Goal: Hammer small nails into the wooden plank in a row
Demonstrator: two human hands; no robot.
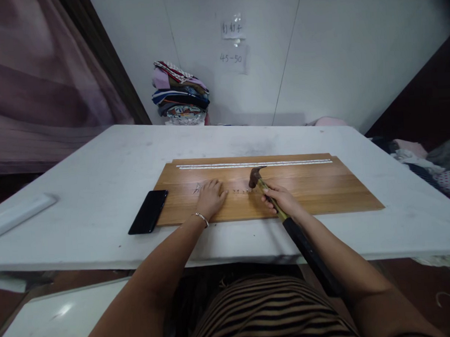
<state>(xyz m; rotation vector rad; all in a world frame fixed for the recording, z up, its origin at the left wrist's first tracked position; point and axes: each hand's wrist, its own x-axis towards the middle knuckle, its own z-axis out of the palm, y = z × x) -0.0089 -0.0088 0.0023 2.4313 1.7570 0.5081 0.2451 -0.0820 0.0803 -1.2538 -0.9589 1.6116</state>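
My right hand point(281, 198) is wrapped round the shaft of a claw hammer point(304, 247), close below its rusty head. The hammer's head hangs at the right end of a short row of nails point(238, 191) standing in a wooden board point(324, 188). Whether the head touches a nail I cannot tell. My left hand point(210, 197) lies flat on the board, left of that row, with its fingers stretched out. Just beyond its fingertips on the left is a small heap of loose nails point(197, 188).
A black phone point(148, 212) overlaps the board's left edge. Two white strips point(255, 164) run along its far side. The board lies on a white table point(97, 170), with a white elongated object point(21, 214) at far left. Folded cloths point(181, 93) are stacked against the wall.
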